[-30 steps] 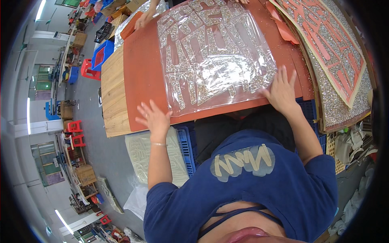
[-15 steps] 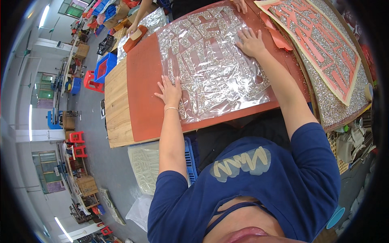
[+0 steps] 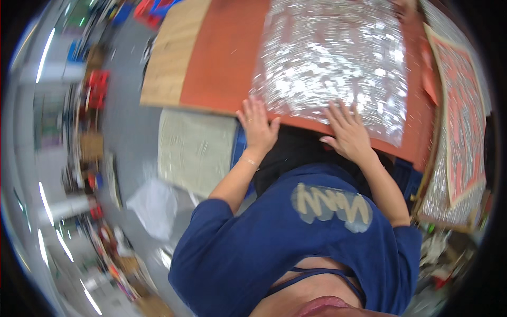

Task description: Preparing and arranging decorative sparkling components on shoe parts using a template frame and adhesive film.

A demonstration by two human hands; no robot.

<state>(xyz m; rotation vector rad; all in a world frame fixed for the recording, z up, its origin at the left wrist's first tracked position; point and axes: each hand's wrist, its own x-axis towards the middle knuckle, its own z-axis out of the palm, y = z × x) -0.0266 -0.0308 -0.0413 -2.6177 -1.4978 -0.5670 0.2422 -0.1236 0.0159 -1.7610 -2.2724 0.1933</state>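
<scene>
A clear plastic sheet (image 3: pixel 338 68), blurred and full of glare, covers a glittering patterned layer on the red-brown mat (image 3: pixel 222 58). My left hand (image 3: pixel 259 127) lies at the mat's near edge, by the sheet's near left corner, with its fingers stretched out. Further right, my right hand (image 3: pixel 349 134) has its fingers spread over the sheet's near edge, thumb apart. Neither hand grips anything. Motion blur hides the pattern under the plastic.
A wooden board (image 3: pixel 170 58) extends left of the mat. On the right, a cream-framed stencil (image 3: pixel 449 158) rests on a glittery tray (image 3: pixel 435 198). A pale moulded sheet (image 3: pixel 193 153) and a white plastic bag (image 3: pixel 153 208) are lower left. Another person's blurred hand (image 3: pixel 406 9) shows at the top.
Both my hands have drawn back from the sheet's sides to the near table edge. The view has shifted too, so the table sits higher in the picture.
</scene>
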